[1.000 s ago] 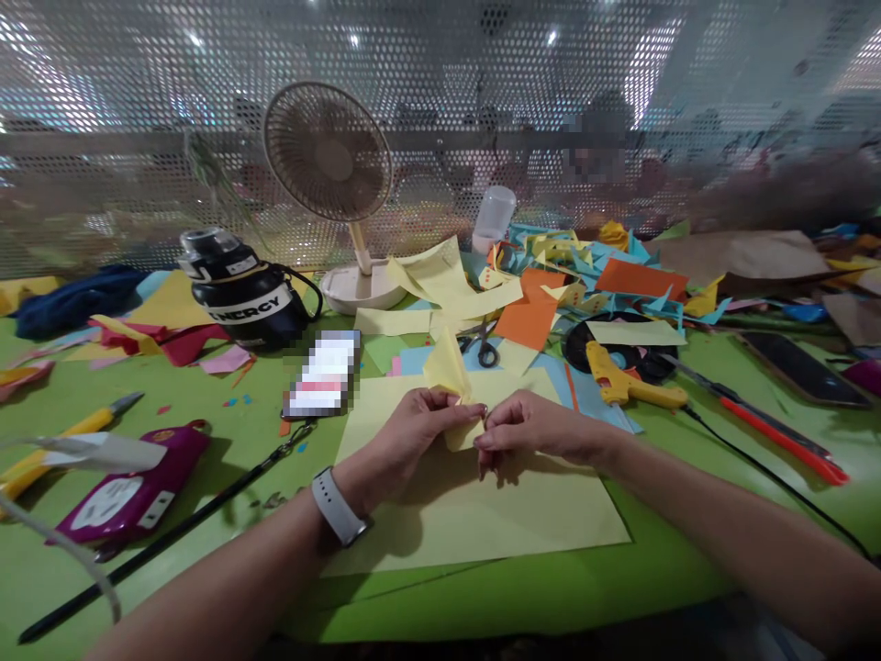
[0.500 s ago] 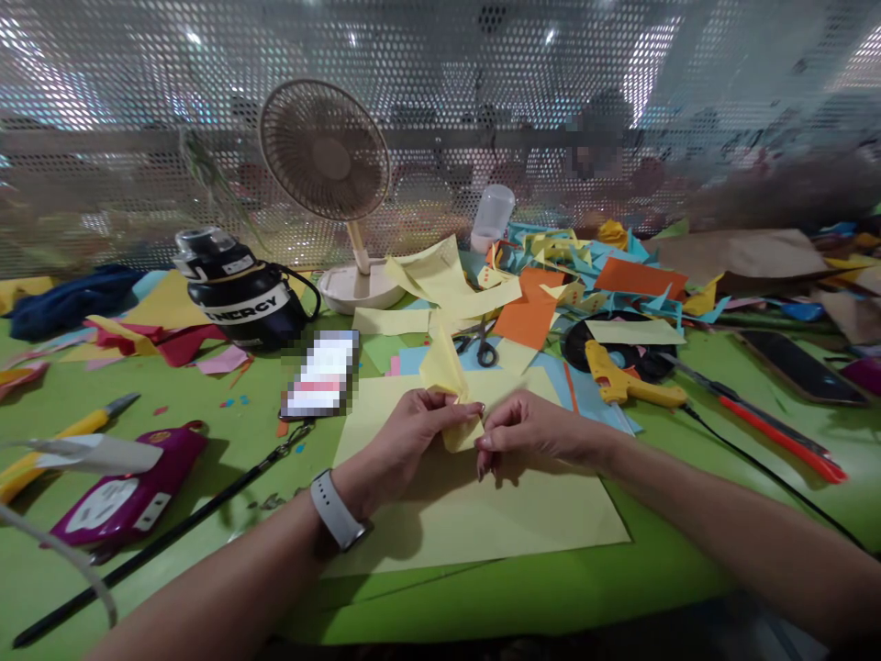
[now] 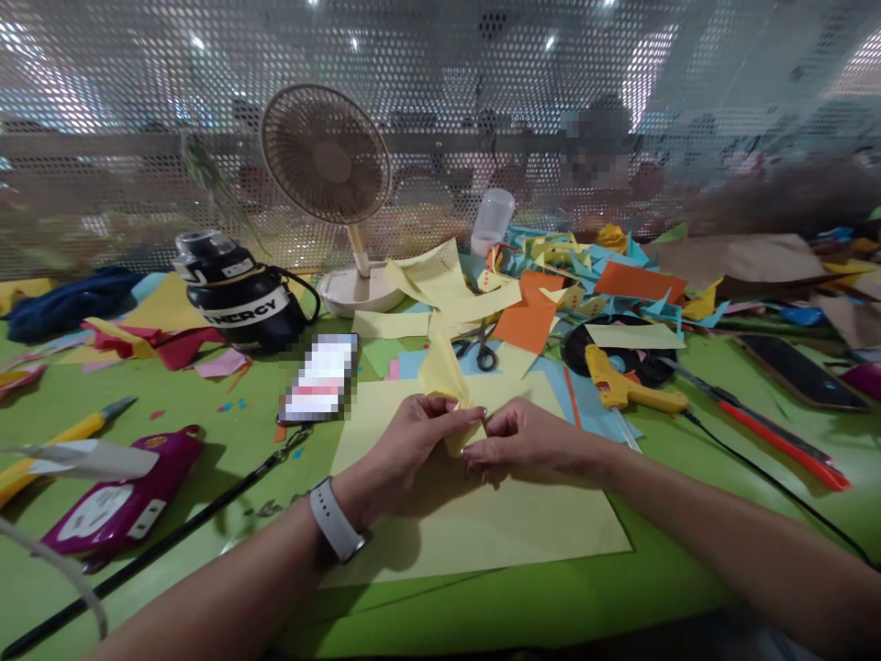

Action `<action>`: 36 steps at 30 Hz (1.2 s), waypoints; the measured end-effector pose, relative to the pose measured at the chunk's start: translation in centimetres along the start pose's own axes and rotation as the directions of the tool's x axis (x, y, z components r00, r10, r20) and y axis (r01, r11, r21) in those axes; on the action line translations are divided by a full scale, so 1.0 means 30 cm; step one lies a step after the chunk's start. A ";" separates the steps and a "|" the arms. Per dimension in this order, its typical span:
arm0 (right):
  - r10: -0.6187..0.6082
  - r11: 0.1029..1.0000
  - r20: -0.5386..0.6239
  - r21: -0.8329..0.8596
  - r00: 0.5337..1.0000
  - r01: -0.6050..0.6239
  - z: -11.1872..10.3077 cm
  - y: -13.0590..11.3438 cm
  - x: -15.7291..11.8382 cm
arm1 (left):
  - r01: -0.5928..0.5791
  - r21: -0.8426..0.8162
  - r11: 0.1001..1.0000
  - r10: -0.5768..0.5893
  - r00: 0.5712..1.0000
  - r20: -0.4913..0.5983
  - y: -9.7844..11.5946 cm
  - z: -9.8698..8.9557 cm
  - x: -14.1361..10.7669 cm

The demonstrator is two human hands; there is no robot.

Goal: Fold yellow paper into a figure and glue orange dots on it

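Observation:
A folded piece of yellow paper [image 3: 442,365] stands up between my hands, its pointed top tilted away from me. My left hand [image 3: 425,430] pinches it near its lower part, thumb on top. The fingers of my right hand [image 3: 506,442] are curled closed at the paper's lower right edge, with the thumb against it. Part of the paper is hidden behind the fingers. Under both hands lies a large pale yellow sheet [image 3: 523,528] on the green table.
Behind the hands are scissors [image 3: 485,353] and a heap of coloured paper scraps [image 3: 564,252]. A yellow glue gun [image 3: 630,386] and a red cutter knife [image 3: 785,441] lie right. Left are a phone [image 3: 320,376], a black bottle [image 3: 244,298], a fan [image 3: 327,156] and a purple power strip [image 3: 117,500].
My right hand has shifted slightly left, its thumb moving along the folded paper's lower edge. My left hand keeps its pinch almost in place.

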State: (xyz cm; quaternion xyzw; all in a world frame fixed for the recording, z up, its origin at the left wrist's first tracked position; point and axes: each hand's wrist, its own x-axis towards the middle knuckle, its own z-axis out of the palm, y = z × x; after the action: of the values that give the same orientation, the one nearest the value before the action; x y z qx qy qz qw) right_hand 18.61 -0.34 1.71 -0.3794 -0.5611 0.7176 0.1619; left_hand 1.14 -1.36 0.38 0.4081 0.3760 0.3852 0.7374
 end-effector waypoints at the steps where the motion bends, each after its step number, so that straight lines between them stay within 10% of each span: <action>1: -0.008 1.000 -0.005 0.014 1.000 0.009 0.001 0.007 0.003 | -0.012 -0.012 1.000 0.012 1.000 -0.019 -0.004 0.002 0.002; 15: 0.016 0.999 0.072 -0.038 0.997 -0.013 -0.024 0.004 -0.001 | -0.034 -0.050 0.998 0.037 0.997 0.066 -0.007 0.020 -0.010; 21: -0.205 0.973 -0.226 -0.155 0.952 0.173 -0.041 -0.015 0.004 | -0.089 0.186 0.979 0.072 0.993 0.097 -0.007 -0.003 0.000; 27: -0.291 0.955 -0.191 -0.117 0.937 0.273 -0.021 -0.014 0.013 | -0.060 0.341 0.938 -0.006 0.982 0.190 0.010 0.003 -0.011; 36: -0.307 0.939 -0.476 -0.008 0.824 0.345 -0.065 0.006 0.042 | -0.118 0.348 0.930 0.133 0.991 -0.021 0.080 -0.048 0.007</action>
State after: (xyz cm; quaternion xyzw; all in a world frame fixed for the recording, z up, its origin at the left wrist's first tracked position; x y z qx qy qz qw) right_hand 19.24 1.77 0.94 -0.4338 -0.5328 0.5873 0.4278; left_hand -0.66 0.15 1.92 0.5458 0.4273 0.3684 0.6195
